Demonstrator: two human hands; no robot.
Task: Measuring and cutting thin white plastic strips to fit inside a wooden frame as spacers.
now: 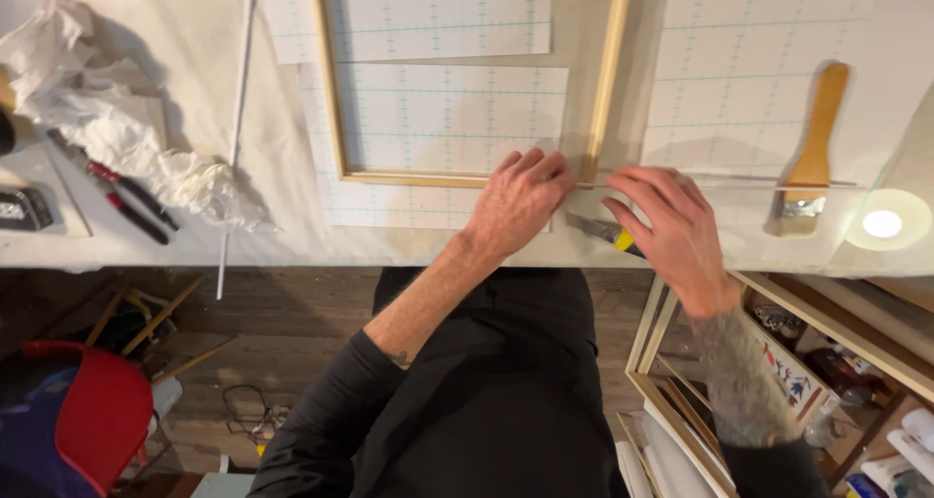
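frame (pixel 467 80) ctr on table (pixel 292 235) | pliers (pixel 126 192) L | brush (pixel 812 158) R

Wood, paper, cloth and metal on the table

The frame (pixel 339 99) is pale, smooth, bare wood. The sheets (pixel 448 119) inside it are matt paper. The brush (pixel 815 143) has a wooden handle and shiny metal band. Crumpled white cloth (pixel 107 119) looks soft.

We see black clothing: dark top, long black sleeve pushed up on the left arm, small dark tattoo near its elbow. Left hand (pixel 516 201) and right hand (pixel 671 231) bare, no gloves. Right forearm carries dense tattooing.
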